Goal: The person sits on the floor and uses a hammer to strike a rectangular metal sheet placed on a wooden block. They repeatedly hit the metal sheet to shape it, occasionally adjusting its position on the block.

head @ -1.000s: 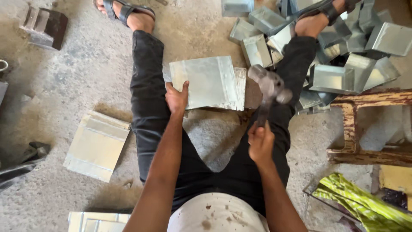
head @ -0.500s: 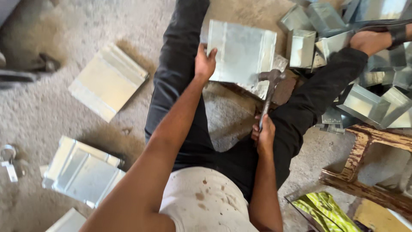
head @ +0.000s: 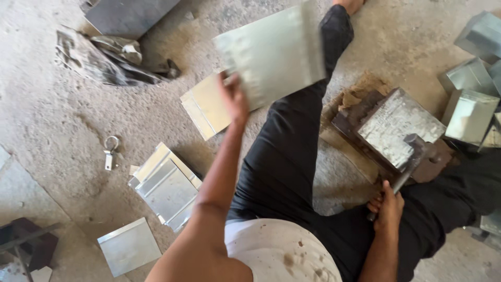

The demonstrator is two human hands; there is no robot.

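Fingers, left hand (head: 233,97): closed on the lower left edge of a metal sheet (head: 271,52); thumb side hidden behind the sheet.
Fingers, right hand (head: 385,206): wrapped tight round the handle of a hammer (head: 409,156).
Metal sheet: flat, grey, blurred; held up in the air above the left thigh, tilted, clear of the floor (head: 52,130).
Hammer: head rests on or just above a metal block (head: 397,125); contact cannot be told for certain.
Metal block: square worn top, set in a dark base between the person's legs.
Legs: black trousers, spread either side of the block; person seated on the floor.
Floor, left side: stack of folded sheets (head: 167,185) near the left arm; single flat sheet (head: 129,246) below it; another sheet (head: 206,107) just under the raised one.
Small item: metal shackle (head: 110,151) lying alone, left of the stack.
Upper left: crumpled rag (head: 104,57).
Right edge: several folded metal boxes (head: 472,115) beside the block.
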